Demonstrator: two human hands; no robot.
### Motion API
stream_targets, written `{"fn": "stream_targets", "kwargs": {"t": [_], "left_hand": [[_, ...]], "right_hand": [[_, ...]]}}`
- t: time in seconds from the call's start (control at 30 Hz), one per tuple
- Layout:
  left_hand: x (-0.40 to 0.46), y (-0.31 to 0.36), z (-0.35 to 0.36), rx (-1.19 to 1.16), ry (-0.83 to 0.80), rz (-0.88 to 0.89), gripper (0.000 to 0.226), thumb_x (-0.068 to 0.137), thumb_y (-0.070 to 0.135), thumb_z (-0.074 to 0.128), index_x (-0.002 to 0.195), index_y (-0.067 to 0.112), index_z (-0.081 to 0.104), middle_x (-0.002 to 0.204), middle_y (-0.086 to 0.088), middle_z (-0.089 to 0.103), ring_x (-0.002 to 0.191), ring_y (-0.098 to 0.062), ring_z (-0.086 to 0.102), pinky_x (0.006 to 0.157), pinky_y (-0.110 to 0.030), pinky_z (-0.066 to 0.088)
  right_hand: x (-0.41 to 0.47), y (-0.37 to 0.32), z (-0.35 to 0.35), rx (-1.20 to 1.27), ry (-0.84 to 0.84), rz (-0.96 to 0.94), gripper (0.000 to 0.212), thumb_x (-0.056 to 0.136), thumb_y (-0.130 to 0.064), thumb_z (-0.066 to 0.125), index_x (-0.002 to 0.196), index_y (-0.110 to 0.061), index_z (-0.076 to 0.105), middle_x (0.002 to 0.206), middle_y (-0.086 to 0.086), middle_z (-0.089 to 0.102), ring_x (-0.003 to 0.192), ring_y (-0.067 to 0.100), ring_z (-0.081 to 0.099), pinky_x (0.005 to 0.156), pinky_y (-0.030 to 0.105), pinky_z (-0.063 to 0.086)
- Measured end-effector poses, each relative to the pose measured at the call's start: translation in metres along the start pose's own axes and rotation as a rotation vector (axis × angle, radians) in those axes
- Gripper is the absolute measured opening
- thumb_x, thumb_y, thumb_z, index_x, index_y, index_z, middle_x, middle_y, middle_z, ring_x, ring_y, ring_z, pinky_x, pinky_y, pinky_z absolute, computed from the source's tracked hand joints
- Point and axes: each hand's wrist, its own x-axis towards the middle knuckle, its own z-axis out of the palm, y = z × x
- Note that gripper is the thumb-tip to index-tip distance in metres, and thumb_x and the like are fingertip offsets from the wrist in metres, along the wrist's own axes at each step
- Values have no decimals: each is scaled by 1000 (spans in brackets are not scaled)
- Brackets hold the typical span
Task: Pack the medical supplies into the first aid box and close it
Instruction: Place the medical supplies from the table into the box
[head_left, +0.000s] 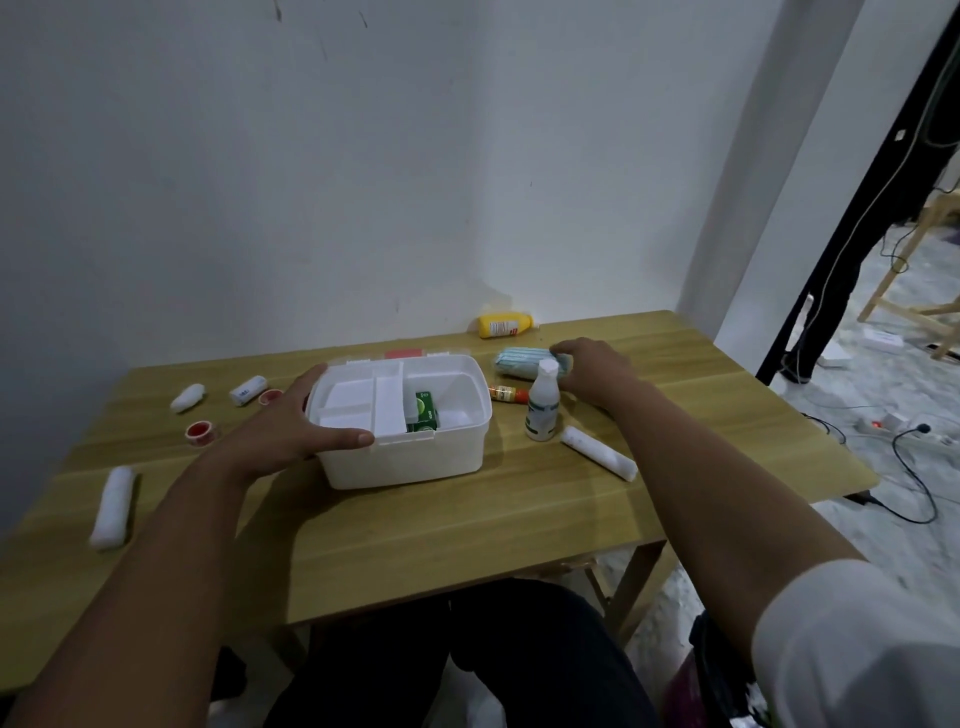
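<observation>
The white first aid box (410, 460) stands open mid-table with a white divider tray and a green carton (425, 413) inside. My left hand (296, 421) rests on the box's left rim, thumb along the front edge. My right hand (592, 371) lies over the right end of a pale blue pack of masks (519, 362). In front of it stand a white bottle (543, 402) and, lying down, a small orange bottle (506, 394). A yellow bottle (503, 325) lies by the wall.
White bandage rolls lie at right (600, 453), front left (111, 506) and back left (188, 397) of the wooden table (467, 535). A small white tube (248, 389) and two red tape rolls (202, 433) sit left of the box. Cables cross the floor at right.
</observation>
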Motion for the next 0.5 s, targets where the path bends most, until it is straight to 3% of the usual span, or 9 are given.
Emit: {"fn": "stream_targets", "kwargs": {"t": [0.17, 0.27, 0.4, 0.5], "left_hand": [[4, 1, 0, 7, 5, 28, 126, 54, 60, 92, 157, 40, 22, 150, 13, 41, 132, -17, 43, 97, -43, 52], [1, 4, 2, -23, -1, 52, 112, 63, 48, 92, 154, 41, 28, 143, 15, 46, 130, -15, 45, 92, -37, 53], [-6, 9, 4, -37, -8, 62, 106, 66, 46, 90, 152, 44, 29, 141, 16, 47, 128, -15, 46, 90, -40, 55], [-14, 14, 5, -50, -23, 29, 106, 65, 46, 90, 151, 47, 28, 138, 15, 45, 125, -17, 45, 76, -34, 56]], "right_hand": [[7, -2, 4, -84, 26, 5, 46, 86, -41, 66, 130, -31, 61, 123, 1, 66, 111, 25, 61, 94, 48, 50], [5, -1, -4, -6, 95, 16, 39, 86, -37, 69, 125, -30, 66, 122, 2, 68, 110, 26, 62, 93, 45, 52], [3, -9, -39, 217, 250, -47, 41, 83, -25, 78, 123, -20, 72, 121, 6, 72, 106, 25, 66, 93, 37, 53], [-9, -34, -86, 321, 207, -194, 42, 79, -19, 82, 120, -19, 74, 115, 4, 74, 105, 19, 68, 95, 33, 53]]}}
